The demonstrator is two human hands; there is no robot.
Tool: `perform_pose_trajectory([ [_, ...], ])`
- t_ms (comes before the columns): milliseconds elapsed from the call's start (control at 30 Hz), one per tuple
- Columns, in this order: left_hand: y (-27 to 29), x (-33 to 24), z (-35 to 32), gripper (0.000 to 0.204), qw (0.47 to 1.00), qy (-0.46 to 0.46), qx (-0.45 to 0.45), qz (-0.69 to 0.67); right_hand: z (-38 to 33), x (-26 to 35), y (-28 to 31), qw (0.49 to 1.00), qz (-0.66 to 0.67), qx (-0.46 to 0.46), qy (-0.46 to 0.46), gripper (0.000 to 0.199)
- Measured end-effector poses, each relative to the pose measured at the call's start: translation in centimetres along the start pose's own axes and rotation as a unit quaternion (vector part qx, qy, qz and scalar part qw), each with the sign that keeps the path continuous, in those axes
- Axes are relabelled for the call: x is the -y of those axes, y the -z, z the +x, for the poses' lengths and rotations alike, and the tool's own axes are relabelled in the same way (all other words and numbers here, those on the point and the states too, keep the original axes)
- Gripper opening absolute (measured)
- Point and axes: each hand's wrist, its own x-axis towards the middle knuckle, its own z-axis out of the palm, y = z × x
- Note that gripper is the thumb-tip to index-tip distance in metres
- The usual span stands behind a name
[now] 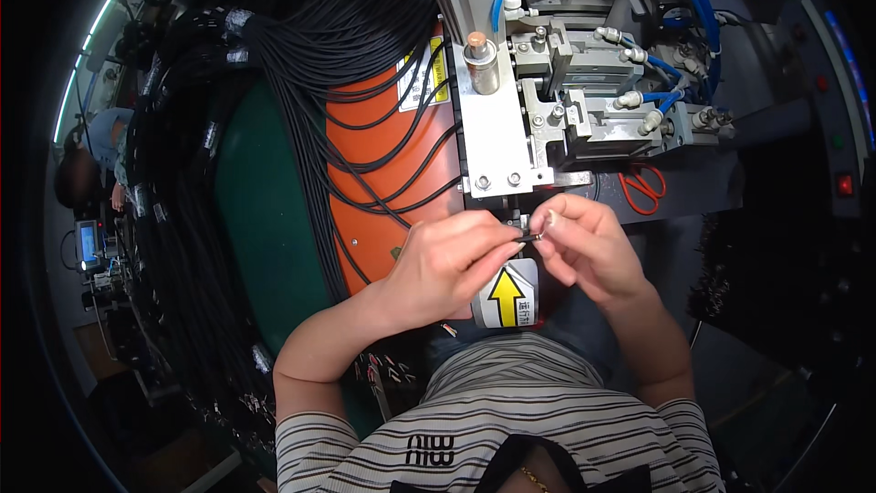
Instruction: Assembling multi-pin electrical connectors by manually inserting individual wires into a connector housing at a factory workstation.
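In front of the press, my left hand (452, 260) pinches a thin black cable (527, 238) between thumb and fingertips, its short end pointing right. My right hand (593, 246) is closed at that end, thumb and forefinger pressed together close to the cable tip; whatever lies between them is too small to make out. Just behind my fingertips stands the metal pneumatic press (493, 132) with its bolted front plate. Below the cable, a white label with a yellow arrow (507, 297) shows between my wrists.
Bundled black cables (301, 128) spread over an orange plate (374, 219) and a green surface (260, 210) to the left. Red-handled scissors (642, 190) lie right of the press, under air cylinders (602, 119) with blue hoses (707, 0). Another person (100, 146) is at far left.
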Motion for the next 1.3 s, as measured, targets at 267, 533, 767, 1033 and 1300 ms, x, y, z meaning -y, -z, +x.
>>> perform_pose_trajectory([
  [267, -0.4, 0.1, 0.2, 0.029, 0.973, -0.138, -0.064, 0.175, 0.3, -2.2, -1.0, 0.917, -0.309, -0.059, 0.245, 0.01],
  [533, -0.7, -0.2, 0.0, 0.028, 0.97, -0.155, -0.095, 0.161, -0.1, -2.0, 0.0, 0.986, -0.113, -0.032, 0.116, 0.017],
  [767, -1.0, -0.5, 0.0, 0.011, 0.997, -0.031, -0.054, 0.042, 0.3, -3.2, -1.5, 0.835, -0.406, -0.089, 0.361, 0.027],
  [1033, -1.0, -0.4, -0.1, 0.009, 0.995, -0.037, -0.079, 0.056, 0.0, -2.9, -1.2, 0.824, -0.423, -0.096, 0.364, 0.025],
  [1300, -0.7, -0.5, 0.0, 0.007, 0.998, 0.034, -0.044, -0.023, 0.6, -1.6, 0.2, 0.995, -0.011, 0.032, 0.097, 0.023],
])
